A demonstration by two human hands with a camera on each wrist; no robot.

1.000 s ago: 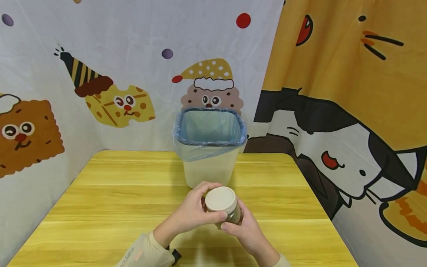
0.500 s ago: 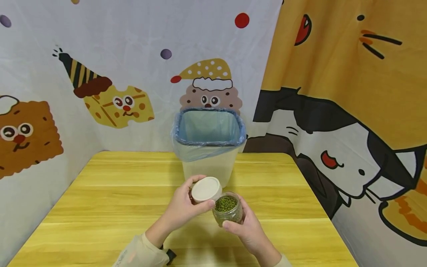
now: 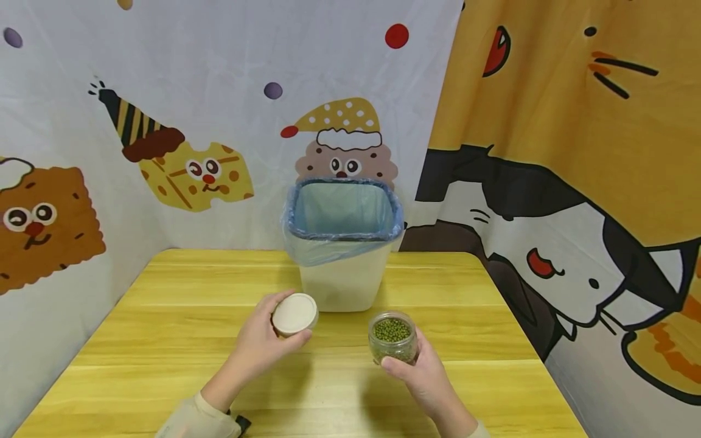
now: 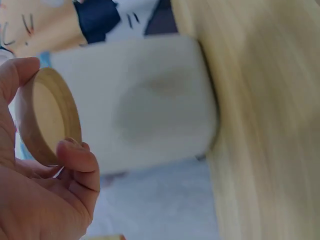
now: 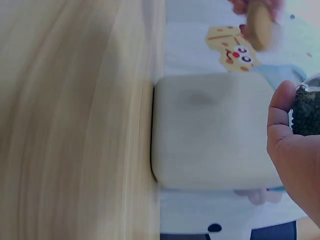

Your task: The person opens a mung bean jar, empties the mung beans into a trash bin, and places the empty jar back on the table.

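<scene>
My left hand (image 3: 261,333) pinches a round whitish lid (image 3: 295,314) by its rim, above the table and left of the bin. Its hollow underside shows in the left wrist view, where the lid (image 4: 54,117) stands between thumb and fingers. With my right hand (image 3: 429,380) I grip a small clear jar (image 3: 393,350) from its right side. Small green beans (image 3: 392,330), which look like mung beans, fill it nearly to its uncovered mouth. The jar is upright, apart from the lid. At the right wrist view's edge, the jar (image 5: 306,111) is partly cut off.
Behind both hands a whitish bin (image 3: 345,283) stands on the wooden table (image 3: 191,328). A bluish plastic liner (image 3: 345,236) folds over its rim, and its mouth faces up. A printed cloth (image 3: 219,73) hangs behind the table.
The lid has come off the jar. My left hand has carried it left and down, while my right hand has moved the jar slightly right. The beans inside have come into view.
</scene>
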